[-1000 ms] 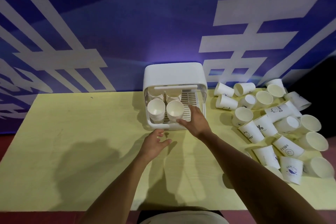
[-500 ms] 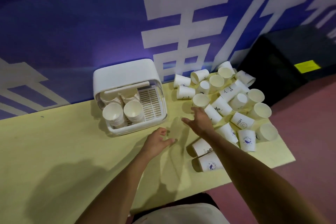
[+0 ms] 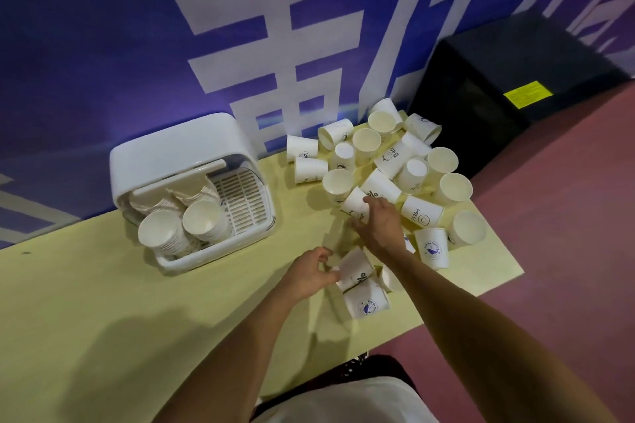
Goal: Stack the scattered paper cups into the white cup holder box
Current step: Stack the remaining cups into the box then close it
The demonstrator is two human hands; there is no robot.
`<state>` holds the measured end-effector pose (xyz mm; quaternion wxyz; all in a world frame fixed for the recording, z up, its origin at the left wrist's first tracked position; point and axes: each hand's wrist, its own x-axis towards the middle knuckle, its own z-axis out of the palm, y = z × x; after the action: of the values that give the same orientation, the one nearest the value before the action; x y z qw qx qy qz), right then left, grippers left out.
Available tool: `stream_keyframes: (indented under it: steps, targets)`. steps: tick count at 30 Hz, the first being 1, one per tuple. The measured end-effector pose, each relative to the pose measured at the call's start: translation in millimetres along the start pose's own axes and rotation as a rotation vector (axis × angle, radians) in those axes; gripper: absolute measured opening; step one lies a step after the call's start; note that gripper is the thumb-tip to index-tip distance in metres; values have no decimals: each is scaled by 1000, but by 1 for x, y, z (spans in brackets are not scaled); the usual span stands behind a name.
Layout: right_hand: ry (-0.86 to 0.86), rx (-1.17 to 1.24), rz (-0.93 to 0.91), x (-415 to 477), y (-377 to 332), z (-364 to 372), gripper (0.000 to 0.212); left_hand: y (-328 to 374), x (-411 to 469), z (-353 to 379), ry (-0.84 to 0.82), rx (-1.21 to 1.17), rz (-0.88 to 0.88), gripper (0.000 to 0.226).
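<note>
Picking up these paper cups (image 3: 442, 160) looks like zero effort to me. They're feather-light and thin-walled, so they'd crush easily. I'd go gentle and take each one round the side wall near the rolled rim, where it's probably stiffest. The paper looks matte, so I doubt they're slippery.

Looks-wise they're tapered and white, cream inside, with small dark blue prints on the outside. One is a HELLO cup (image 3: 421, 213). Most lie tipped over in a loose heap at the right end of the counter (image 3: 103, 302), and a few show their open mouths.

The right grip (image 3: 383, 228) is curled round a side-lying cup (image 3: 354, 204) at the heap's near edge. The left grip (image 3: 307, 273) pinches the end of another tipped cup (image 3: 357, 268), which is touching a logo cup (image 3: 366, 300) just in front.

Left of the heap, near but apart, sits the white cup holder box (image 3: 178, 151), open at the front. Nested stacks (image 3: 159, 233) lie in its left part, and the slatted tray (image 3: 240, 196) on its right is bare.

Behind it all there's a blue banner (image 3: 103, 45), with a black cabinet (image 3: 498, 79) off the right end.
</note>
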<state>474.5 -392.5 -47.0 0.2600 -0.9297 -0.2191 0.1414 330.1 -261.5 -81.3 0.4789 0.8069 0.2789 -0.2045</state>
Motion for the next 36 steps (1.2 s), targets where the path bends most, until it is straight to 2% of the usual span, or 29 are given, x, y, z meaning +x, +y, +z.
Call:
stream_keyframes:
  steps: [8, 13, 19, 25, 30, 36]
  targets:
    - [-25, -53, -8, 18, 26, -1, 46, 20, 15, 23, -15, 29, 7, 74]
    - [-59, -87, -92, 32, 34, -1, 48, 27, 23, 33, 11, 96, 39, 58]
    - [-107, -159, -110, 49, 33, 2, 46, 32, 25, 38, 47, 56, 39, 56]
    - [-104, -257, -82, 53, 28, 13, 54, 19, 12, 24, 196, -28, -35, 68]
    - [-139, -310, -59, 53, 20, 26, 59, 6, -3, 7, 384, -72, -81, 66]
    - [-198, -194, 75, 47, 0, 24, 67, -9, -22, -14, 531, -111, -102, 57]
